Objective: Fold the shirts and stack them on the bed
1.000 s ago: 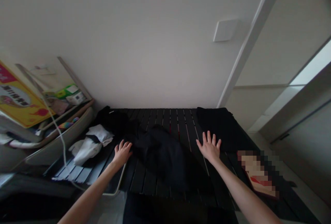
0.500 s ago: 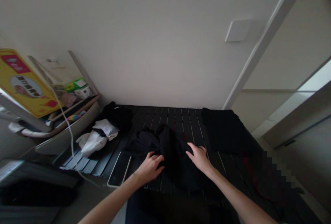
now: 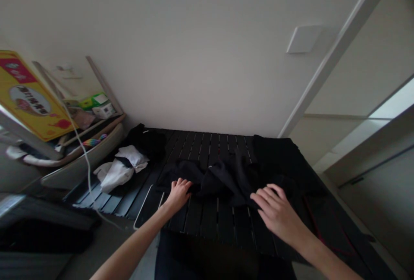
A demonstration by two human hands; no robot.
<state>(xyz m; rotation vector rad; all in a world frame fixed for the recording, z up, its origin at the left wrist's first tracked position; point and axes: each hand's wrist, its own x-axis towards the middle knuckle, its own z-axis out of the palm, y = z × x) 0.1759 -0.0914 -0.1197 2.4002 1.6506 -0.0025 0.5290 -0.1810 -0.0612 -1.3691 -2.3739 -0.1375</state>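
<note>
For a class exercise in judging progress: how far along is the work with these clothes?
Done: a flat black garment lies smoothed at the right. In hand: the left hand and right hand are at a crumpled black garment on the slatted surface. Left: white cloth and a black bundle sit heaped.

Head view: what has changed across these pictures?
The black garment now lies spread sideways, no longer bunched, on the slatted black surface, the left hand and right hand having moved apart to its edges. The white cloth and folded black cloth stayed put.
</note>
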